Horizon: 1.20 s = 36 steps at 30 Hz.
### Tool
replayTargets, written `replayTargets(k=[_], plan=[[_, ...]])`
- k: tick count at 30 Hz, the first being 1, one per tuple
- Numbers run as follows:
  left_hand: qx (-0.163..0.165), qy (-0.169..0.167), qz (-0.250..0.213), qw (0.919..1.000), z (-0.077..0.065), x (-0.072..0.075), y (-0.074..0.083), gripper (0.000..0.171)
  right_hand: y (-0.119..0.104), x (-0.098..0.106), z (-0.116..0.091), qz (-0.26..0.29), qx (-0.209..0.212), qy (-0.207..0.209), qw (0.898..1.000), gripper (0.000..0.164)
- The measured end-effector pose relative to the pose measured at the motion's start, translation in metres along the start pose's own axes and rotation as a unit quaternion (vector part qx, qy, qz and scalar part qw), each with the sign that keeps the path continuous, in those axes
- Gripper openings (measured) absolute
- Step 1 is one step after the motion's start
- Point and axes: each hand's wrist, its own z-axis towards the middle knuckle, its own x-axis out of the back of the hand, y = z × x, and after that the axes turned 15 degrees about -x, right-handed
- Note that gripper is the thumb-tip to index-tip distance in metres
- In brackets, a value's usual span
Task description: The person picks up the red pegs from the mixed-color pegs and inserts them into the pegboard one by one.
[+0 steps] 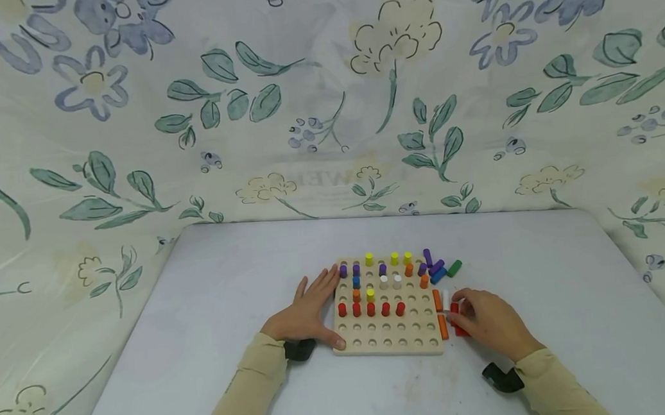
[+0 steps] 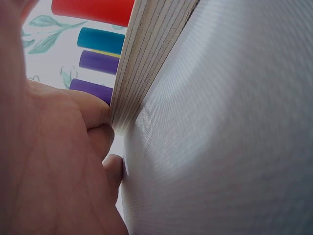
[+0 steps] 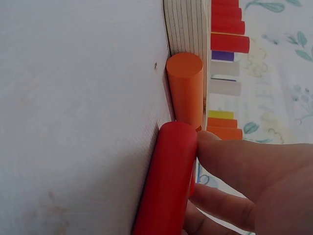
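Note:
A wooden pegboard (image 1: 388,342) with rows of round holes lies on the table, colored pegs standing in some of them. My left hand (image 1: 307,312) is spread along its left side, thumb at the near corner and fingertips against the far part of that edge. On the other side, my right hand (image 1: 491,322) has thumb and fingers bent around a red peg (image 1: 454,308). Another red peg (image 3: 166,181) lies close below the thumb. Two orange pegs (image 1: 443,327) lie along the board's right edge, with a white peg (image 1: 446,299) beside them.
Red pegs (image 1: 371,309) form a row across the board; yellow, purple, blue, white and orange ones stand farther back. Past the far right corner lie loose purple pegs (image 1: 436,267), a blue peg (image 1: 439,275) and a green peg (image 1: 455,268). A floral cloth (image 1: 325,105) hangs behind the white table (image 1: 227,273).

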Motion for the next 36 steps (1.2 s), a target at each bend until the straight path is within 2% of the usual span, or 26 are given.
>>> replayTargets(k=[10,22,36], plan=[[0.000,0.001,-0.002,1.0000,-0.0009,0.0013,0.0038,0.135,0.0000,-0.0026,-0.0002,0.014,-0.007,-0.008,1.000,0.027],[-0.004,0.003,0.000,1.0000,-0.0007,0.0006,0.0014,0.136,-0.0005,-0.0036,-0.0024,0.037,-0.016,-0.004,0.999,0.032],[-0.007,0.003,0.002,1.0000,0.0003,-0.0003,-0.0004,0.136,-0.0019,-0.0004,-0.0031,0.051,-0.015,-0.002,0.999,0.030]])
